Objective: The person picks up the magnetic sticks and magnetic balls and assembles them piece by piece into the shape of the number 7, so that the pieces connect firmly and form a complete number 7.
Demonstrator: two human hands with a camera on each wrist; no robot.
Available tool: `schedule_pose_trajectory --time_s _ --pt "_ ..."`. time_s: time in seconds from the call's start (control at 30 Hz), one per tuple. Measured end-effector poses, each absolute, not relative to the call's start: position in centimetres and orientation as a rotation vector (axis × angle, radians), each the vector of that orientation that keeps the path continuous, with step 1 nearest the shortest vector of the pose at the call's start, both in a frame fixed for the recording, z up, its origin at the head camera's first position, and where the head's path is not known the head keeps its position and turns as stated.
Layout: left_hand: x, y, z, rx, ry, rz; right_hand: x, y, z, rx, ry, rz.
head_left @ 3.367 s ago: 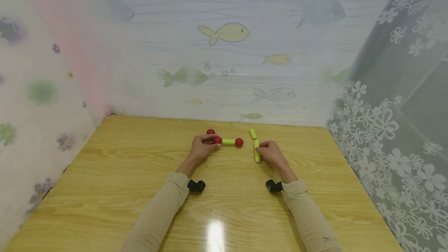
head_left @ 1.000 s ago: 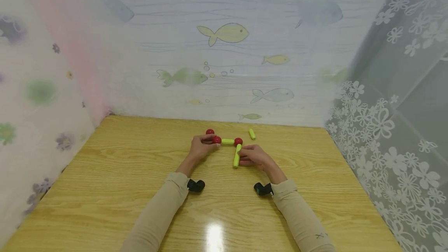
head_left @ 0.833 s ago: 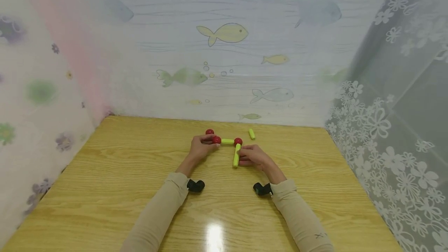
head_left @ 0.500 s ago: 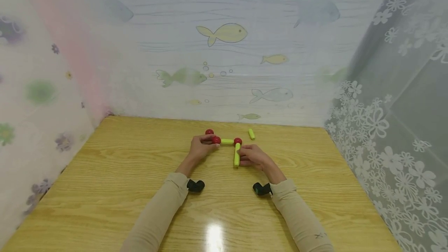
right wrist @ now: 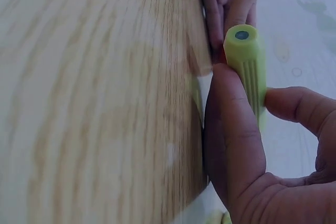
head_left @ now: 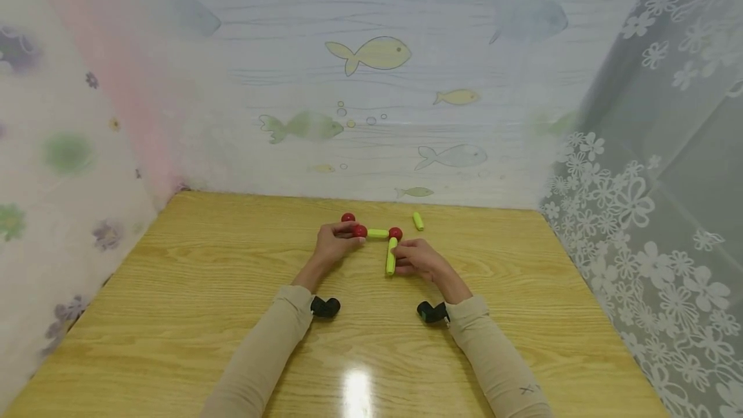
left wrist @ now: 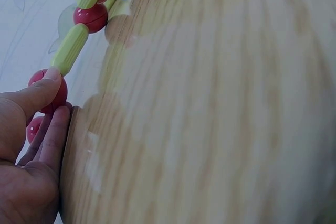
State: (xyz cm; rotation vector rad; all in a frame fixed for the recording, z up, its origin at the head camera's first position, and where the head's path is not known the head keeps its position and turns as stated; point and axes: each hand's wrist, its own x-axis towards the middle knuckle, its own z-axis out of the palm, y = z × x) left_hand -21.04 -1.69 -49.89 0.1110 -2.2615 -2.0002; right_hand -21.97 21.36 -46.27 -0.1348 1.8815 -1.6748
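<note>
My left hand pinches a red ball between thumb and fingers. From that ball a short yellow-green rod runs right to a second red ball. My right hand pinches a longer yellow-green magnetic rod by its sides. Its far end meets the second ball in the left wrist view; its near end, with a dark round magnet, points back toward me. A third red ball sits just behind my left fingers, which hide whatever lies between it and the held ball.
A loose short yellow-green rod lies on the wooden table, behind my right hand. A fish-patterned curtain hangs along the table's back edge. Black wrist cameras sit by both cuffs.
Since the earliest frame, my right hand has carried the longer rod left, from beside the loose rod to the second red ball. Over the last second, both hands have stayed nearly still.
</note>
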Motion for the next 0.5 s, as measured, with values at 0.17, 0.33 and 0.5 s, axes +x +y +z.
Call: schedule_pose_trajectory --time_s 0.17,0.33,0.5 --pt "-21.03 -1.65 -49.91 0.091 -2.257 -1.990 -21.95 21.17 -46.14 -0.094 1.876 -1.682" --pt "-21.04 -1.58 -49.91 0.094 -2.250 -1.994 -22.24 21.05 -46.56 -0.082 1.877 -1.691" --pt "-20.94 -1.53 -49.82 0.110 -2.250 -1.997 -22.28 21.01 -46.56 -0.072 1.879 -1.697"
